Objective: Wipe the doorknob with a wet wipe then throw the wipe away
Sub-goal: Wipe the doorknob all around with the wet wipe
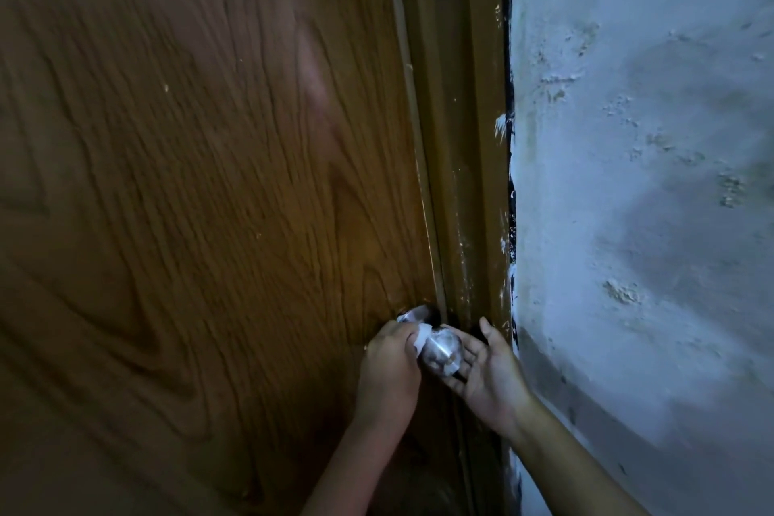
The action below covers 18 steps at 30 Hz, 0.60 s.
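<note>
Wipe (420,338): a thin, limp, damp white sheet, bunched against the left side of the knob (443,349), with a small strip showing below the knob near its lower right edge. It likely weighs almost nothing, drapes to any curve and tears if snagged; it is best pinched in a bunch rather than by a corner. The knob is a polished metal ball, rigid, fixed to the door (209,180), probably slick once wet. Left hand (391,364) is closed around the wipe, pressing it to the knob. Right hand (490,369) lies open, palm up, fingers spread, just beside and below the knob, holding nothing. Frame (465,138) and rough wall (649,180) stand to the right.
</note>
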Each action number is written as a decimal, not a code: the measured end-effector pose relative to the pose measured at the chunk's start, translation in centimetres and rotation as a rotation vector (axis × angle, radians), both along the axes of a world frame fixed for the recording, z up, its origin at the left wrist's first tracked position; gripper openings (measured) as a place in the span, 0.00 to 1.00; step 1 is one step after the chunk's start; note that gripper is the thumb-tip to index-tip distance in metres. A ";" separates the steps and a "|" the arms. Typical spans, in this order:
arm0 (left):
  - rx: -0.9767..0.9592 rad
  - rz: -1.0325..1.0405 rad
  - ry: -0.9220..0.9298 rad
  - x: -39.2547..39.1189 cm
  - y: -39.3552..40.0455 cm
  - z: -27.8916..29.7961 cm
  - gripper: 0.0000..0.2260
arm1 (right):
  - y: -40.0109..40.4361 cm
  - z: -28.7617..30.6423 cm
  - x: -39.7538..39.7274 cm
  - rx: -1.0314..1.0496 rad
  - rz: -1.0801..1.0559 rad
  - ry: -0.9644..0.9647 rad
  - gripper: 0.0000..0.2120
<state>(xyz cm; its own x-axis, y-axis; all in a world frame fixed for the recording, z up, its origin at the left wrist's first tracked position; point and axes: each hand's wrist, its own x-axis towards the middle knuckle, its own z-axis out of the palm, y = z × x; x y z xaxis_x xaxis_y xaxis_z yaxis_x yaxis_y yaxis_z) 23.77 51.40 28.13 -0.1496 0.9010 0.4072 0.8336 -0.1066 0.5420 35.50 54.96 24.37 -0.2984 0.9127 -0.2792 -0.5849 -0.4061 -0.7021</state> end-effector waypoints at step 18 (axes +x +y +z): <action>0.140 0.036 -0.005 0.5 -2.1 -1.9 0.10 | -0.3 -0.3 0.6 0.022 0.033 -0.011 0.25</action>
<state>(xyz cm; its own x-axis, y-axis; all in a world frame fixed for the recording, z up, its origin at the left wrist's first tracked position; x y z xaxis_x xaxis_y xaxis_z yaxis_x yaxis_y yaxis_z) 24.31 49.32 26.18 -0.1830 0.8294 0.5278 0.8356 -0.1516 0.5280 36.13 54.69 24.09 -0.3255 0.9083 -0.2628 -0.5635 -0.4096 -0.7174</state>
